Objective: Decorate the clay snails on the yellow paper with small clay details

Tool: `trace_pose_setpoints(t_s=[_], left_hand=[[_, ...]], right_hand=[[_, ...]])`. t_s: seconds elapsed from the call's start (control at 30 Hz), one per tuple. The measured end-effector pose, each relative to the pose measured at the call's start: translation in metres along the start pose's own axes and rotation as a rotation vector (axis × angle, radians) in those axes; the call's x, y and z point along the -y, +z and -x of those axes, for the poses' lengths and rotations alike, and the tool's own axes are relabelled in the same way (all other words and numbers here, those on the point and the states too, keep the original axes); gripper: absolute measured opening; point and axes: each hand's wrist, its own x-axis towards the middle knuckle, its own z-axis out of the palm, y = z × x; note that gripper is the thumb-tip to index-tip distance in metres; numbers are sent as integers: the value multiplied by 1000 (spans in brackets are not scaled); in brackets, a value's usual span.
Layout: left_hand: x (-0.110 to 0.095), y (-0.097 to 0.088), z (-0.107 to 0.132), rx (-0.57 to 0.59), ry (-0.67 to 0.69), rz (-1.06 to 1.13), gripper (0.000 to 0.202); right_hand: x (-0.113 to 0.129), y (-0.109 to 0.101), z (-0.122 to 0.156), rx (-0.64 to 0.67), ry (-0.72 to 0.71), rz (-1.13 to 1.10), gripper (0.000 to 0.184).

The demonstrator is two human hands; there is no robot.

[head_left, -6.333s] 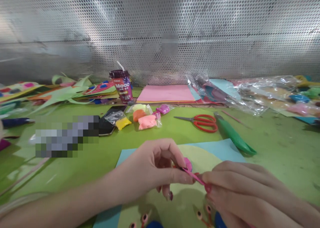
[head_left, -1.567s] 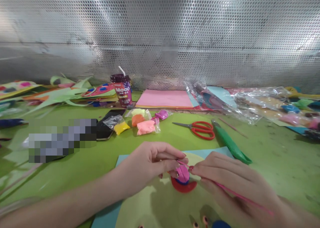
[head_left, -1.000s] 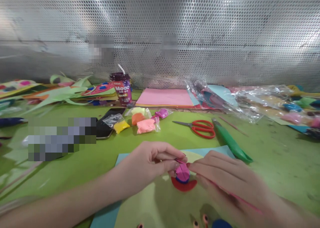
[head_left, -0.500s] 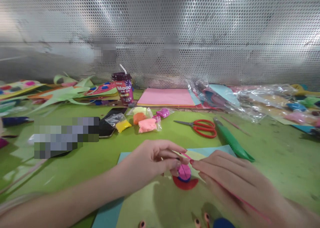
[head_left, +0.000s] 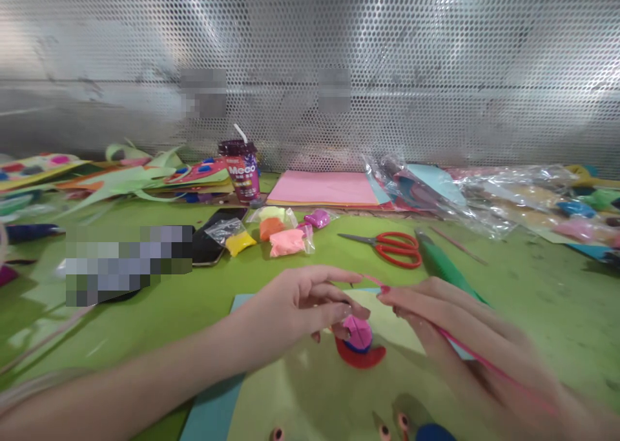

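A pink clay disc [head_left: 358, 333] with lines scored across it sits on a blue clay layer, over a red crescent [head_left: 361, 357] on a pale green paper sheet [head_left: 285, 383]. My left hand [head_left: 314, 308] grips the disc's left edge with thumb and curled fingers, its index finger stretched out above. In my right hand [head_left: 450, 325] is a thin pink stick [head_left: 498, 371], pinched near its front end and lying back along the palm. Its tip points toward my left index finger, above and apart from the disc. Some left fingertips are hidden.
Red-handled scissors [head_left: 398, 248] and a green cutter [head_left: 448, 266] lie beyond my hands. Small bags of coloured clay [head_left: 287, 242] rest near a black phone [head_left: 208, 247]. Behind stand a drink cup [head_left: 245, 173] and pink paper [head_left: 324, 188], before a perforated metal wall [head_left: 300, 60].
My right hand has moved slightly up and right, lifting the stick's tip away from the disc. My left index finger has straightened, while the other left fingers stay at the disc.
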Motion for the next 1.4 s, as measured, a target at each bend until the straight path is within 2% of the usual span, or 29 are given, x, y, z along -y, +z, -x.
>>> trace_pose_setpoints(t_s=[0.17, 0.3, 0.47, 0.63, 0.73, 0.8, 0.9, 0.97, 1.03, 1.13, 1.23, 1.33, 1.37, 1.4], left_hand=[[-2, 1, 2, 31, -25, 86, 39], [-5, -3, 3, 111, -21, 329, 48], [-4, -9, 3, 180, -39, 538, 48], [1, -8, 5, 254, -10, 644, 43], [1, -7, 5, 288, 6, 692, 40], [0, -7, 4, 309, 30, 778, 36], [-2, -6, 3, 323, 41, 921, 15], [-3, -4, 2, 346, 37, 960, 11], [-3, -1, 4, 376, 43, 947, 21], [-3, 0, 7, 393, 41, 813, 41], [-7, -6, 10, 352, -2, 590, 52], [-13, -18, 7, 156, 5, 304, 70], [-13, -22, 5, 71, 27, 210, 75], [-13, -26, 3, 5, 38, 139, 79]], right_hand=[[-1, 3, -2, -18, 106, 27, 28], [-3, 5, 0, -54, 71, 35, 28], [-6, 4, 2, -74, 24, 191, 32], [-9, 6, 8, 66, -58, 306, 30], [-12, 10, 7, 90, -87, 331, 28], [-14, 14, 2, 61, -63, 312, 24], [-17, 20, -6, -58, -2, 238, 20], [-17, 24, -8, -135, 25, 191, 19], [-14, 25, -8, -192, 33, 165, 20], [-8, 22, -6, -252, 24, 163, 21], [-11, 10, -8, -219, 45, 159, 17], [-32, 0, -15, -196, 132, 234, 11], [-41, 0, -17, -200, 207, 273, 15], [-50, 1, -17, -150, 250, 297, 18]])
